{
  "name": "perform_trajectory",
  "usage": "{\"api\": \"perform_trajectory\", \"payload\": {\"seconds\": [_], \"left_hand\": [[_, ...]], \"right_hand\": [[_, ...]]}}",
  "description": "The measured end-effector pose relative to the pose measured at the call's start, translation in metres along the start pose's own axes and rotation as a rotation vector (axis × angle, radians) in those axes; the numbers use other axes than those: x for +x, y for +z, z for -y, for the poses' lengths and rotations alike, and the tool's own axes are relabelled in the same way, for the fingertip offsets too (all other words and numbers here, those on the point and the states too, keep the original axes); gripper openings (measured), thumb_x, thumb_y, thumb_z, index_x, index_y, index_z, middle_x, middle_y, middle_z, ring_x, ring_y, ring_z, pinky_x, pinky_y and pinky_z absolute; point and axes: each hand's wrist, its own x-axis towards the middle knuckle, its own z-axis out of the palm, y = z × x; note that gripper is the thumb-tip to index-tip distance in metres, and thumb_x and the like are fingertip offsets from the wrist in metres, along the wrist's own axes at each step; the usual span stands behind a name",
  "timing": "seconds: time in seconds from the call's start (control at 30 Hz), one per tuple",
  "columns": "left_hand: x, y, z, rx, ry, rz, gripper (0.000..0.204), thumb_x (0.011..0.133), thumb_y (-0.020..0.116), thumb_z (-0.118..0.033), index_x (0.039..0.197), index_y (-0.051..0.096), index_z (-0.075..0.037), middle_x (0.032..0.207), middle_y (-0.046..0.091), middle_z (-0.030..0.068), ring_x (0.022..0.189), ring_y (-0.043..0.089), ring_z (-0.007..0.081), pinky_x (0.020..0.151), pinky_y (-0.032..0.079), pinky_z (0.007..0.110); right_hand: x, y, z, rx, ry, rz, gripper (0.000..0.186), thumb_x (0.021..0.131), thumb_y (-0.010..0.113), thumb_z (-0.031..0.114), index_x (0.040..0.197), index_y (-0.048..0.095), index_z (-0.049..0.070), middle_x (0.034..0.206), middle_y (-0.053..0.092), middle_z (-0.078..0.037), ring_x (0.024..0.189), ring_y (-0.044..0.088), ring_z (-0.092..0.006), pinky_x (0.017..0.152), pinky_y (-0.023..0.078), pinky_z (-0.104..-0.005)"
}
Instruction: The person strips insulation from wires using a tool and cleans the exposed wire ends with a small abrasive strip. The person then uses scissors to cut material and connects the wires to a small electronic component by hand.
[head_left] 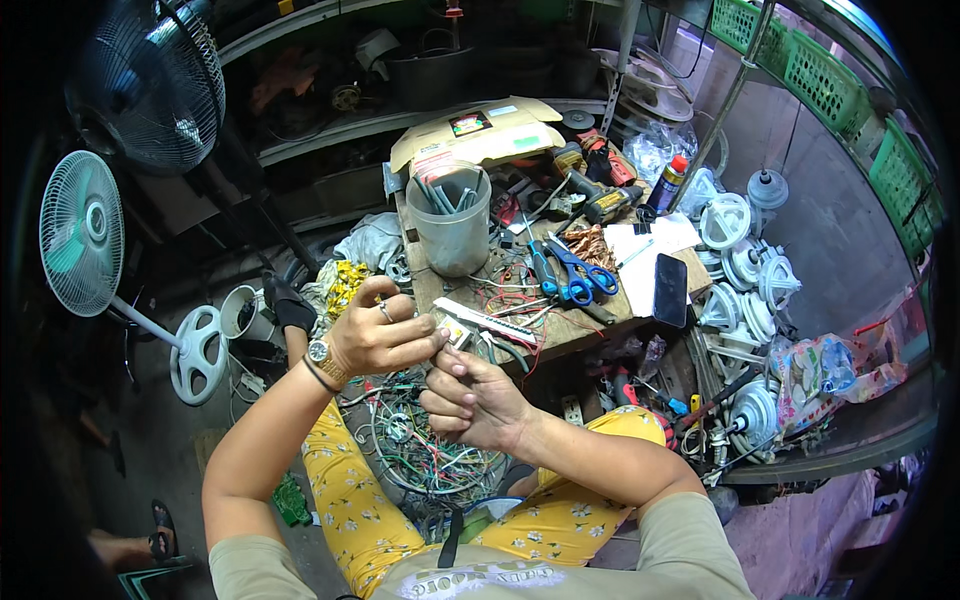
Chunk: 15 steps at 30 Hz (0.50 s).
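In front of my chest, my left hand (384, 333) is closed, with a ring on a finger and a watch on the wrist. Its fingertips meet those of my right hand (474, 400), which is also closed in a pinch. Between them is a small pale block (455, 333) with a yellowish spot; its exact kind is too small to make out. Just beyond it, a long white strip with dark slots (486, 319) lies on the wooden bench's near edge. Dark-handled pliers (506, 350) rest close to the strip. Below my hands sits a tangle of coloured wires (425, 450).
The wooden bench (625, 330) carries a grey bucket (452, 240), blue scissors (590, 277), a phone (670, 290), a drill (608, 205) and a spray can (668, 183). White fan parts (745, 265) crowd the right. Standing fans (85, 232) are at left.
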Motion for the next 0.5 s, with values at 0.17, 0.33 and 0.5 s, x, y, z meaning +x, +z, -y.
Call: {"api": "perform_trajectory", "payload": {"seconds": [0.17,0.33,0.5], "left_hand": [[0.023,0.038,0.031,0.055,-0.097,0.013,0.014,0.076,0.062,-0.016,0.089,0.067,-0.018,0.082,0.062,-0.0021,0.079,0.058,0.0135,0.087,0.041,0.035],[0.057,0.077,0.096,-0.102,-0.644,0.048,0.016,0.081,0.057,-0.004,0.091,0.067,-0.012,0.089,0.066,0.0078,0.087,0.062,0.0259,0.079,0.045,0.039],[0.025,0.120,0.133,-0.126,-0.787,0.281,0.021,0.078,0.058,-0.007,0.097,0.068,-0.012,0.096,0.064,0.0115,0.089,0.062,0.0300,0.078,0.048,0.040]], "right_hand": [[-0.003,0.011,0.048,-0.577,-0.235,-0.284,0.034,0.100,0.035,0.040,0.080,0.047,0.016,0.057,0.045,0.001,0.047,0.034,-0.0095,0.043,0.027,-0.0230],[-0.033,-0.002,0.142,-0.867,-0.943,-0.663,0.026,0.098,0.042,0.029,0.080,0.052,0.013,0.065,0.055,-0.001,0.049,0.043,-0.0068,0.041,0.030,-0.0213],[-0.032,-0.012,0.154,-0.801,-0.912,-0.598,0.022,0.097,0.044,0.027,0.084,0.052,0.012,0.065,0.056,-0.003,0.048,0.044,-0.0085,0.040,0.031,-0.0207]]}}
